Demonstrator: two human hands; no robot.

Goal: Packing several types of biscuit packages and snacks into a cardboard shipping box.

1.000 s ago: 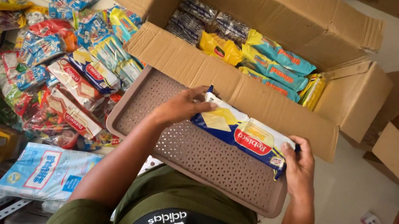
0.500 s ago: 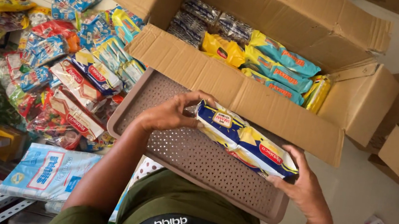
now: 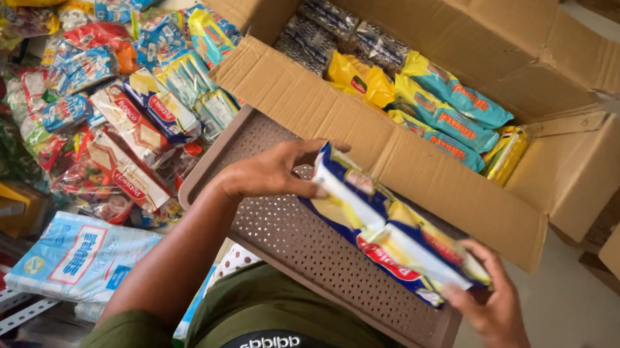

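Blue-and-yellow snack pack [image 3: 390, 238] sits gripped at both ends, left hand [image 3: 265, 176] on the far end, right hand [image 3: 498, 305] on the near one, above a brown perforated tray [image 3: 299, 249]. Behind it, the cardboard box [image 3: 438, 180] holds more packs [image 3: 448, 109]; many others lie on the floor [image 3: 118, 103].

Both hands hold a long blue, white and yellow snack pack [image 3: 390, 238] above a brown perforated plastic tray [image 3: 299, 249]. The left hand [image 3: 270, 172] clasps its upper end, thumb over the top edge; the right hand [image 3: 498, 305] has its grip on the lower end, fingers curled around it. Beyond the tray stands an open cardboard box [image 3: 424, 166] holding teal, yellow and dark packets. To the left, a heap of colourful snack packets [image 3: 96, 87] lies on the floor, with a pale blue bag [image 3: 80, 259] nearer the person.
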